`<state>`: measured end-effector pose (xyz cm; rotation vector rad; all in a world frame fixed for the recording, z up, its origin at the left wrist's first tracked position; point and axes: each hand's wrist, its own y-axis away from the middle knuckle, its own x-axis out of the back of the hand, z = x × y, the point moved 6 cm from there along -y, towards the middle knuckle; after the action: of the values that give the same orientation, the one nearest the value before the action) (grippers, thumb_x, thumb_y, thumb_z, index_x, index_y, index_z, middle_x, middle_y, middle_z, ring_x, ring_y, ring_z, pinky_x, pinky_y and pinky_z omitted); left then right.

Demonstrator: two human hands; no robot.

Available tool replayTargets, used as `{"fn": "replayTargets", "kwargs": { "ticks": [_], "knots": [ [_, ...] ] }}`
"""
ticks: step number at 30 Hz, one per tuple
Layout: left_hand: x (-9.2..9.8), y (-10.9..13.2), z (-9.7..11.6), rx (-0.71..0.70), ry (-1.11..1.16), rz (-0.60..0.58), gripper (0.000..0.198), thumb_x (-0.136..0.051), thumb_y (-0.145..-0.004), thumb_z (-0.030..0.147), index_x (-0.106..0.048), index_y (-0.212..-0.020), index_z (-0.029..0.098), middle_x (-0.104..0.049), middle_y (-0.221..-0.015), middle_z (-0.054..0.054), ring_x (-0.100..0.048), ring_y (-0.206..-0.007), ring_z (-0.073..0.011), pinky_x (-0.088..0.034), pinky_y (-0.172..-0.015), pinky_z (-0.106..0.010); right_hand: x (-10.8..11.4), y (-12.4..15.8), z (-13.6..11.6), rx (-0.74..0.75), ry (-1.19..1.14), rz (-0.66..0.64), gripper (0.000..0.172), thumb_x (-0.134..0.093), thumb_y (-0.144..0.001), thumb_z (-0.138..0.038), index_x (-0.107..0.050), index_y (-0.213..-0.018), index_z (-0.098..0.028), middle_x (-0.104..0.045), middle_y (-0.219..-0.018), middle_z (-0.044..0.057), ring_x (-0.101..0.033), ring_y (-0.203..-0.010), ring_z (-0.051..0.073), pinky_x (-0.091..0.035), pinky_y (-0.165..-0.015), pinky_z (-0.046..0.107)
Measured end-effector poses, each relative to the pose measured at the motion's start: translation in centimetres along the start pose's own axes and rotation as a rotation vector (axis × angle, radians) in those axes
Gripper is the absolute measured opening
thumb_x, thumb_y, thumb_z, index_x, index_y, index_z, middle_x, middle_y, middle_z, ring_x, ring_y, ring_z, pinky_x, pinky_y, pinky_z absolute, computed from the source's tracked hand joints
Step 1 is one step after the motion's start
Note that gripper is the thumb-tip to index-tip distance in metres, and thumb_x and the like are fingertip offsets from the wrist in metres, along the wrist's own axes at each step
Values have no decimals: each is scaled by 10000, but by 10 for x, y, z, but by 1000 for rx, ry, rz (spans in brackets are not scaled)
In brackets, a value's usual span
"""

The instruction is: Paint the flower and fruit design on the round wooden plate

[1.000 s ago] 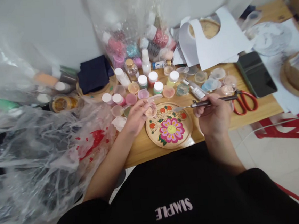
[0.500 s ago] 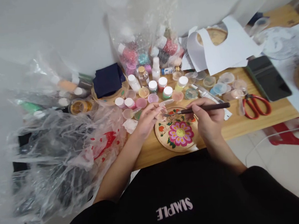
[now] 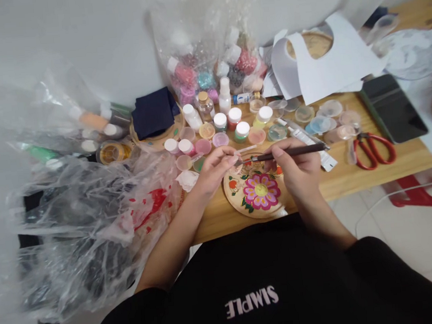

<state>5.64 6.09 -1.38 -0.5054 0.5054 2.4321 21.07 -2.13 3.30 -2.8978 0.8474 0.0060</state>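
My right hand (image 3: 300, 167) pinches a palette knife (image 3: 293, 151) with a dark handle and a thin metal shaft, held nearly level. Its tip points left and meets the fingers of my left hand (image 3: 217, 171). Those fingers close around a small clear plastic cup (image 3: 235, 167), mostly hidden by them; a pale translucent strip juts out to the right above it. Under both hands lies a round wooden board (image 3: 238, 204) painted with a big pink flower (image 3: 261, 191), orange fruit-like shapes and green leaves. My right hand covers part of its right edge.
Behind the board stand several small paint jars (image 3: 242, 131) and lidded cups (image 3: 220, 140). Red-handled scissors (image 3: 374, 150), a white tube (image 3: 308, 141) and a phone (image 3: 393, 108) lie to the right. Crumpled clear plastic (image 3: 93, 233) fills the left, beside dark blue cloth (image 3: 153, 113).
The view has shifted slightly. The knife's tip has moved a little left and down, closer to my left fingers, and my right hand has shifted slightly left with it.
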Motion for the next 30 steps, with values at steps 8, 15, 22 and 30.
{"fn": "replayTargets", "kwargs": {
  "ticks": [8,15,22,30],
  "knots": [
    [1,-1,0,21,4,23,460,-918,-629,530,-679,-820,186,-709,-781,21,-637,-722,-87,-499,-666,-218,-4,0,3,-41,-52,-23,315,-767,-850,-508,-676,-734,-230,-688,-605,-33,-610,-490,117,-505,-482,261],
    [1,-1,-1,23,-20,19,413,-895,-659,490,-664,-836,196,-712,-794,15,-648,-740,-109,-512,-695,-252,-3,0,-1,-27,-91,-19,370,-797,-813,-569,-686,-711,-231,-683,-604,-25,-595,-480,114,-507,-463,264],
    [2,0,-2,23,-24,25,408,-888,-671,502,-673,-837,197,-708,-805,12,-649,-759,-112,-509,-715,-254,-2,2,-1,-2,-28,-22,339,-769,-851,-546,-708,-740,-231,-698,-617,-28,-613,-506,116,-518,-494,263],
    [3,-1,-2,8,-14,15,426,-901,-662,530,-688,-832,202,-716,-813,14,-646,-757,-105,-500,-708,-241,-2,3,0,20,-11,-50,252,-735,-908,-427,-708,-759,-225,-683,-629,-31,-616,-527,106,-505,-512,250]
  ]
}}
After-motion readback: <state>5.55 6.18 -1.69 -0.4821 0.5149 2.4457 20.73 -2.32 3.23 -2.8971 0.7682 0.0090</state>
